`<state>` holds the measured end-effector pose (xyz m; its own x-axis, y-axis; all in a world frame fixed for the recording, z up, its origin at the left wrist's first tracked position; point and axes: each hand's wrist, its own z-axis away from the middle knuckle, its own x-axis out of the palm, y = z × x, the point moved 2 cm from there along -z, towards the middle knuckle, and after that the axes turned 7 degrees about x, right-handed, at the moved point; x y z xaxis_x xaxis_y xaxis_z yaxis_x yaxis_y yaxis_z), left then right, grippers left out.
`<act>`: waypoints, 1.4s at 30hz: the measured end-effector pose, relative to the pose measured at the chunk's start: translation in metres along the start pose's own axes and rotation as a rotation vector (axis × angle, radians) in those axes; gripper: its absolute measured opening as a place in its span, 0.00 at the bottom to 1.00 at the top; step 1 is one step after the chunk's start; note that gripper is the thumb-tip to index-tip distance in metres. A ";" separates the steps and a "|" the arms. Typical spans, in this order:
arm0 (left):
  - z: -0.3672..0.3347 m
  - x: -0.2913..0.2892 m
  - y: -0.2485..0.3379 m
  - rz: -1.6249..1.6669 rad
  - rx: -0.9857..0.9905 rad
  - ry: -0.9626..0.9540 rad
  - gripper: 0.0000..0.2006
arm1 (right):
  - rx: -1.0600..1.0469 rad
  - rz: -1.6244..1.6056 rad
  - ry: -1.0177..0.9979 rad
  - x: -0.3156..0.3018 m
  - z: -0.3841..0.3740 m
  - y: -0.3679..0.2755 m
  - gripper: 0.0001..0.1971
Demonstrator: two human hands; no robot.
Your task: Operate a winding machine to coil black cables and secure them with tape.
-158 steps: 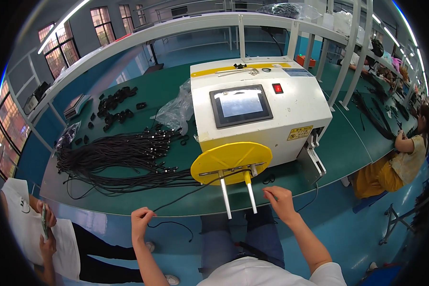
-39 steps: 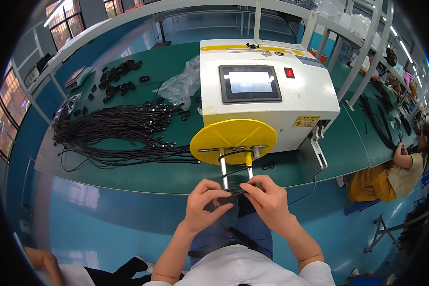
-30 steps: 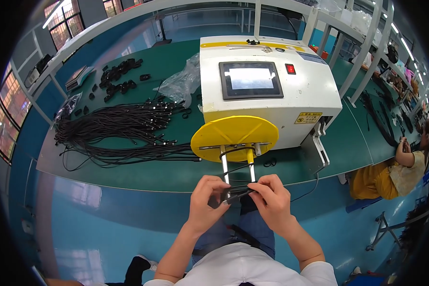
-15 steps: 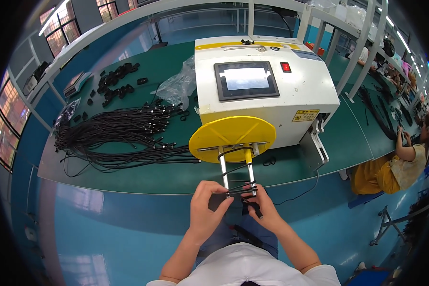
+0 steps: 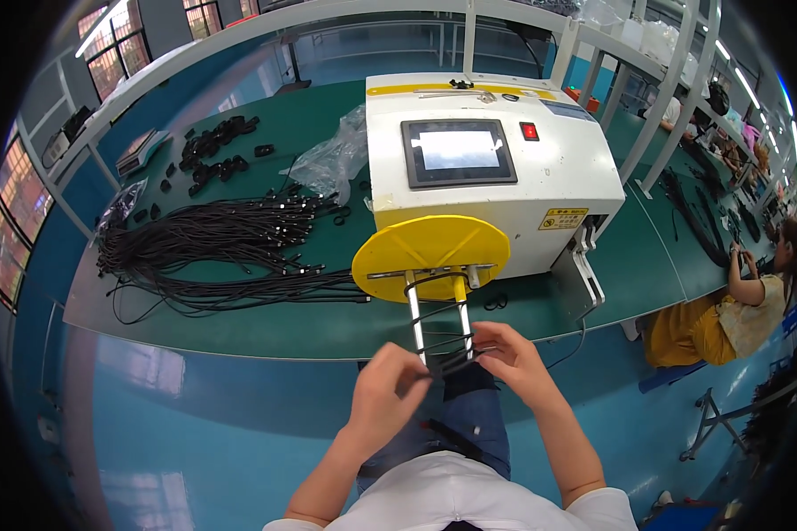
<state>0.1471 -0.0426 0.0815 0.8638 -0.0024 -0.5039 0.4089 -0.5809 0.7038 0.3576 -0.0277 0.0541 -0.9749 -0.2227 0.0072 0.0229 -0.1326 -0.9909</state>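
Note:
A black cable (image 5: pixel 443 341) is wound in loose turns around two metal prongs (image 5: pixel 416 327) that stick out toward me from a yellow disc (image 5: pixel 434 243). My left hand (image 5: pixel 385 394) is closed at the tip of the left prong, its fingers curled on the cable; motion blurs the fingertips. By the right prong's tip, my right hand (image 5: pixel 515 363) pinches the cable turns between thumb and fingers. Behind the disc stands a white machine (image 5: pixel 496 203) with a lit screen (image 5: pixel 458 151) and a red switch (image 5: pixel 529 132).
Left on the green table (image 5: pixel 266 341) lies a bundle of black cables (image 5: pixel 212 234). Several small black parts (image 5: pixel 217 142) and a clear plastic bag (image 5: pixel 332 159) lie beyond it. A metal bracket (image 5: pixel 580 274) sits at the machine's right. A person (image 5: pixel 748 301) sits far right.
My right hand has moved up and slightly right along the prong, and the dark cable end below it no longer shows there. My left hand has curled its fingers inward. The turns at the tips have shifted.

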 end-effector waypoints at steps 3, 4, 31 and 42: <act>0.008 0.002 0.006 0.172 0.009 -0.189 0.12 | 0.013 -0.197 -0.062 0.007 0.002 -0.009 0.21; 0.009 0.007 0.011 0.106 0.094 -0.275 0.12 | 0.022 -0.295 -0.094 0.008 0.001 -0.011 0.20; 0.066 0.089 -0.091 0.008 0.024 -0.453 0.11 | -0.029 0.112 -0.218 -0.018 -0.009 0.021 0.19; 0.128 -0.034 -0.087 0.075 -0.227 0.501 0.06 | -0.175 -0.584 -0.340 0.148 -0.014 -0.011 0.27</act>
<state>0.0442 -0.0964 -0.0261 0.9047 0.3824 -0.1876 0.3463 -0.4040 0.8466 0.2101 -0.0458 0.0642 -0.6928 -0.4563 0.5584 -0.5476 -0.1709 -0.8191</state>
